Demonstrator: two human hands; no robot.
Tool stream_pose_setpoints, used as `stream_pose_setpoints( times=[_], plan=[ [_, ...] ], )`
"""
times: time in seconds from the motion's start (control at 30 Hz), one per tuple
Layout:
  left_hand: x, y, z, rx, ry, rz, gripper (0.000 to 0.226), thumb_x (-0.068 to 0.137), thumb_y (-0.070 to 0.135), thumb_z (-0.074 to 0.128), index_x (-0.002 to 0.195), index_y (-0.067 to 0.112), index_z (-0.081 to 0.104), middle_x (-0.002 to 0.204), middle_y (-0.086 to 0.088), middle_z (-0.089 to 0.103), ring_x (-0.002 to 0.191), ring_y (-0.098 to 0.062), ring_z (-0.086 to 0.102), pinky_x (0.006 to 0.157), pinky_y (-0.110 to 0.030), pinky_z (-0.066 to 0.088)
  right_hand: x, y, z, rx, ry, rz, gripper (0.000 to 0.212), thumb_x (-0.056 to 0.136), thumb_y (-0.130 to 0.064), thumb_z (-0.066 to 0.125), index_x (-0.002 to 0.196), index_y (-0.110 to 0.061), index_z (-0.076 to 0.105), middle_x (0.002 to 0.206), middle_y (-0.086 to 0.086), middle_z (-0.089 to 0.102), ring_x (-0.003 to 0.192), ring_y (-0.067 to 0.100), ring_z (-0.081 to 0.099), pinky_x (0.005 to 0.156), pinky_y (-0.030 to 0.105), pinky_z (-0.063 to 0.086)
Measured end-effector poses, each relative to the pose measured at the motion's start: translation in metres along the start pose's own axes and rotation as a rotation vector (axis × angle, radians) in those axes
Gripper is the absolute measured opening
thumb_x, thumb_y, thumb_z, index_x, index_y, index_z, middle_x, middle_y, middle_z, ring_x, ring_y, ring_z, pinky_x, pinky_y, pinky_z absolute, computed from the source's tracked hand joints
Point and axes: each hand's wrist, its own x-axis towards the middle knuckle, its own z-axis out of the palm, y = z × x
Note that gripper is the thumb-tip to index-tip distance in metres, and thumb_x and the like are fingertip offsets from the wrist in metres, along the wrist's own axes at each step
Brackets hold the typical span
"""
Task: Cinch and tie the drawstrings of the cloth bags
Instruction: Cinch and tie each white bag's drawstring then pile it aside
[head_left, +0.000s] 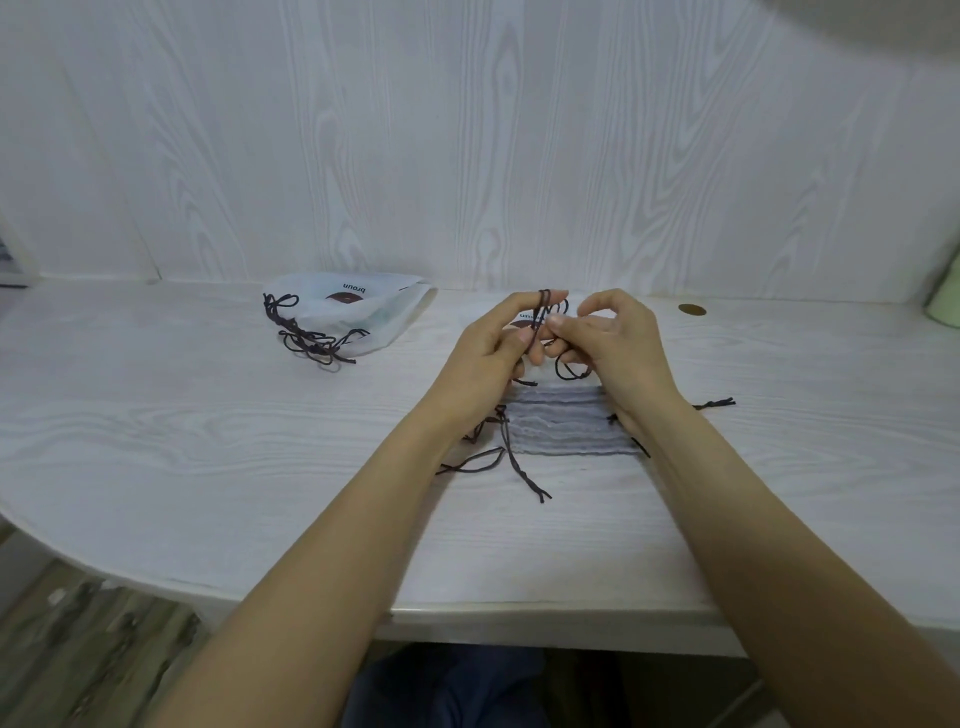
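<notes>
A stack of flat white cloth bags (563, 428) lies on the table in front of me, dark brown drawstrings trailing out at both sides. Above its far end, my left hand (498, 345) pinches a dark drawstring (543, 306) looped over its raised index finger. My right hand (618, 340) faces it, thumb and fingers curled round another part of the same cord, a loop (569, 371) hanging below. At the back left rests a pile of white bags (363, 312) with tied brown cords bunched at its near-left side.
The white wood-grain table (208, 441) ends in a curved front edge at the left and meets a white panelled wall behind. A small brass disc (692, 310) sits at the back right. A pale green object (943, 301) stands at the far right.
</notes>
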Motion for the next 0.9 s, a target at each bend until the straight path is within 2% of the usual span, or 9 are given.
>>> stream_pose_setpoints(
  times=[0.07,0.2,0.37,0.43,0.5,0.6,0.67,0.77,0.9],
  plan=[
    [0.000,-0.001,0.001,0.024,-0.006,0.013,0.041,0.098,0.000,0.034,0.121,0.025,0.056,0.064,0.005,0.046,0.058,-0.001,0.041,0.058,-0.011,0.034,0.001,0.001,0.001,-0.074,-0.036,-0.037,0.004,0.084,-0.001,0.062,0.082,-0.004,0.062,0.056,0.001,0.068,0.054,0.009,0.062,0.055,0.015,0.048],
    [0.001,-0.004,0.001,0.041,-0.012,0.035,0.042,0.096,0.005,0.038,0.117,0.035,0.059,0.060,0.011,0.048,0.066,-0.012,0.043,0.068,-0.026,0.037,0.000,0.002,0.002,-0.161,-0.084,-0.095,0.017,0.086,0.000,0.057,0.075,-0.002,0.070,0.052,-0.001,0.065,0.057,0.006,0.058,0.060,0.014,0.048],
    [0.001,-0.003,-0.001,0.072,0.000,0.018,0.038,0.097,0.002,0.040,0.118,0.027,0.059,0.058,0.006,0.050,0.059,-0.010,0.045,0.054,-0.015,0.033,-0.003,0.001,0.001,-0.191,-0.215,-0.055,0.022,0.086,-0.012,0.059,0.075,0.002,0.072,0.069,0.011,0.069,0.087,0.021,0.066,0.087,0.024,0.051],
    [-0.002,0.000,-0.001,0.108,-0.022,0.033,0.031,0.098,0.004,0.040,0.115,0.022,0.058,0.060,0.002,0.053,0.053,0.002,0.049,0.051,-0.007,0.033,-0.006,0.000,0.002,-0.174,-0.200,-0.047,0.022,0.084,-0.016,0.066,0.075,0.004,0.072,0.071,0.019,0.069,0.084,0.019,0.069,0.081,0.018,0.051],
    [-0.004,0.001,-0.001,0.148,-0.055,0.045,0.025,0.098,0.005,0.040,0.111,0.020,0.055,0.062,0.002,0.055,0.051,0.005,0.050,0.050,-0.008,0.033,-0.007,-0.001,0.002,-0.152,-0.174,-0.050,0.021,0.082,-0.015,0.069,0.073,0.004,0.072,0.069,0.022,0.068,0.075,0.015,0.068,0.073,0.013,0.050],
    [-0.004,-0.003,-0.002,0.170,-0.063,0.013,0.012,0.097,0.009,0.045,0.098,0.021,0.043,0.059,0.008,0.060,0.047,-0.004,0.041,0.049,-0.020,0.031,-0.005,-0.001,0.002,-0.136,-0.162,-0.008,0.021,0.084,-0.015,0.068,0.073,0.004,0.072,0.061,0.016,0.065,0.059,0.006,0.055,0.062,0.013,0.046],
    [-0.003,-0.004,-0.002,0.155,-0.045,-0.032,0.018,0.097,0.010,0.047,0.093,0.021,0.033,0.058,0.009,0.063,0.045,-0.005,0.040,0.049,-0.020,0.030,-0.003,0.001,0.002,-0.117,-0.160,0.036,0.022,0.085,-0.014,0.066,0.070,0.001,0.072,0.056,0.013,0.062,0.055,0.006,0.052,0.058,0.014,0.045],
    [-0.005,0.003,-0.001,0.044,-0.053,-0.066,0.022,0.097,0.005,0.046,0.100,0.015,0.026,0.065,0.001,0.062,0.043,0.002,0.043,0.048,-0.010,0.033,0.002,0.003,-0.001,-0.006,-0.132,0.106,0.019,0.086,-0.012,0.064,0.070,-0.004,0.072,0.055,0.007,0.062,0.055,0.009,0.051,0.056,0.016,0.044],
    [-0.005,0.006,-0.002,-0.063,-0.055,-0.089,0.026,0.096,0.003,0.046,0.107,0.014,0.025,0.072,-0.002,0.063,0.049,-0.003,0.041,0.053,-0.009,0.035,0.003,0.001,-0.003,0.257,-0.123,0.207,0.017,0.089,-0.006,0.058,0.076,0.001,0.066,0.060,0.002,0.067,0.053,0.008,0.052,0.055,0.016,0.049]
  ],
)
